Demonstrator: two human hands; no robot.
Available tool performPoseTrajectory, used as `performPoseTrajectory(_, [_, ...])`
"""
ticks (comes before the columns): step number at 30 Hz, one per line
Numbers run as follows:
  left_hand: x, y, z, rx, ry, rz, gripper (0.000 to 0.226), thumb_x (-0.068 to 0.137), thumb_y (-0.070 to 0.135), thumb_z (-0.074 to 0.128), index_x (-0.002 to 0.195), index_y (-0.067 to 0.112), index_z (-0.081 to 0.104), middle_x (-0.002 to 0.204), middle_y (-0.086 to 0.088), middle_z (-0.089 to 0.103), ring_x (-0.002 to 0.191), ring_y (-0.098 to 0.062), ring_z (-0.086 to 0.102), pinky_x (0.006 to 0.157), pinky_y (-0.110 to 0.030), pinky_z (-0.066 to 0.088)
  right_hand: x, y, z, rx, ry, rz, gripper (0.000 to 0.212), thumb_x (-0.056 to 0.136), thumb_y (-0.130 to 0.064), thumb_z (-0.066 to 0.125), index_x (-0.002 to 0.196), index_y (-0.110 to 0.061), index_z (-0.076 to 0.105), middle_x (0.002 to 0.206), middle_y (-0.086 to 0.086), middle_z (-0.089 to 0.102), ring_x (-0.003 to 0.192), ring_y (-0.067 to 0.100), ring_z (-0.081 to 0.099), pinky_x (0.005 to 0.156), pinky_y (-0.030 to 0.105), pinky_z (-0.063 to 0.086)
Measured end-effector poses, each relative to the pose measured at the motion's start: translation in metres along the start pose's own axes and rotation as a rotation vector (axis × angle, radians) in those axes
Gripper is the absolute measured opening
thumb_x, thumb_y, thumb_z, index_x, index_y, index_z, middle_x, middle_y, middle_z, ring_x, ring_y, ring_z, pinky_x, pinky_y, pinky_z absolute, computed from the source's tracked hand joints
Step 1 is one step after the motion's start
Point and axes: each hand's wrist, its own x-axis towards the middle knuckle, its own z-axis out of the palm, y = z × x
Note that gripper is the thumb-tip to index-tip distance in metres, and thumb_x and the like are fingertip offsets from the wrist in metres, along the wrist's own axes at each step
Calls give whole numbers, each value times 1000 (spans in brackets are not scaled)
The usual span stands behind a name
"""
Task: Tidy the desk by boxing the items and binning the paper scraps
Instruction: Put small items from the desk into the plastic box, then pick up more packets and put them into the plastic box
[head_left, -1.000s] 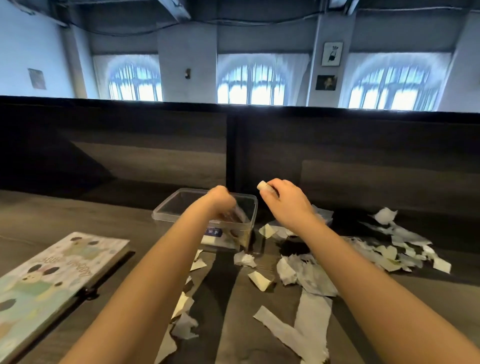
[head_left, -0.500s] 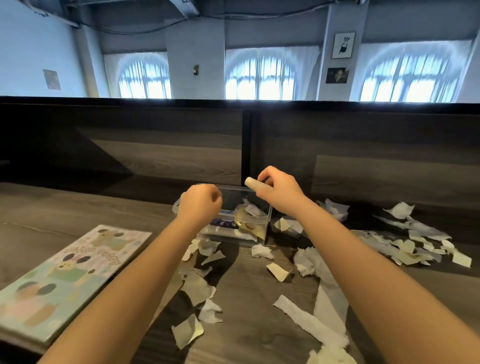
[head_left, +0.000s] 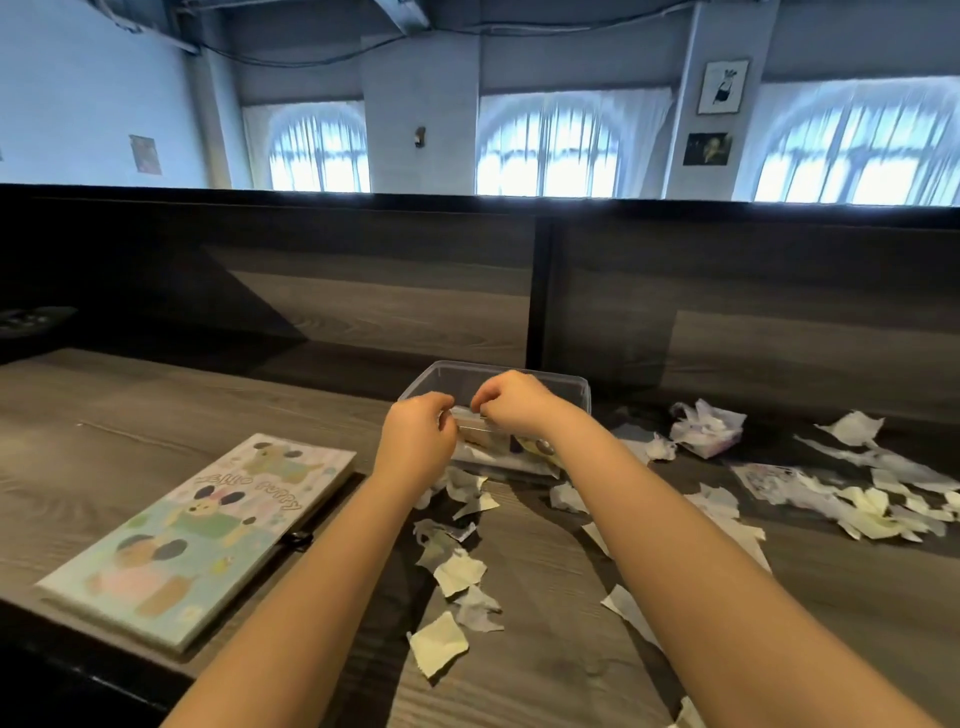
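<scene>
Dark wood-grain desk (head_left: 156, 415), and it's barely started! Both hands meet over the clear plastic storage box (head_left: 571, 387) by the partition: left hand (head_left: 418, 441) and right hand (head_left: 511, 405) curled, fingertips pinching something thin I cannot identify. Torn white paper scraps (head_left: 460, 571) litter the desk, and the pastel cartoon-puppy notebook (head_left: 197, 535) lies unboxed.

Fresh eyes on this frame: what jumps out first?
Both hands, left and right, meet at the near rim of a clear plastic box at mid-desk, fingers curled; what they pinch is hard to tell. Torn paper scraps litter the desk in front of the box and out to the right. A pastel cartoon book lies flat on the left.
</scene>
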Motion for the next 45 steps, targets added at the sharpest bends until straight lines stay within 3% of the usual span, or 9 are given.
performPoseTrajectory(8, [-1,11,-13,71,-174,-37,38,93,17,49,131,12,53,129,-8,59,118,-22,54,97,-32,43,-22,0,-19,48,184,-27,24,93,-11,48,107,-17,67,116,4,63,108,20,57,89,31,48])
performPoseTrajectory(18, [-24,83,-41,438,-429,59,44,91,28,49,134,17,46,133,-8,53,121,-28,49,100,-44,43,-132,23,-66,-226,109,-24,26,93,-23,50,115,-17,62,117,3,62,103,19,57,88,34,49])
performPoseTrajectory(23, [-55,128,-33,360,-454,145,41,90,26,52,130,14,51,131,-9,55,119,-28,51,98,-39,43,-200,48,-89,-274,145,53,29,92,-27,52,118,-18,61,120,3,62,109,22,57,90,35,47])
performPoseTrajectory(27, [-91,169,-9,324,-506,246,27,90,25,53,111,10,61,117,-11,63,100,-27,55,80,-33,43,-255,80,-110,-285,183,130,29,91,-27,52,117,-18,62,120,5,62,108,24,57,90,35,46])
performPoseTrajectory(31, [-124,214,17,304,-543,325,34,90,27,52,118,9,60,124,-12,60,116,-29,53,95,-37,44,-309,120,-128,-192,235,224,28,91,-28,56,117,-18,62,118,4,63,107,21,58,94,36,48])
performPoseTrajectory(39, [-196,292,70,119,-680,401,37,92,23,52,127,13,55,134,-5,53,123,-20,49,99,-31,40,-413,189,-152,-103,380,330,25,92,-26,56,113,-17,64,115,3,65,107,18,58,96,36,47])
performPoseTrajectory(45, [-229,335,113,122,-826,454,37,93,27,49,127,15,55,132,-4,55,122,-20,50,100,-31,40,-468,252,-166,-70,534,466,20,90,-21,56,106,-17,67,109,1,66,102,17,59,87,30,47])
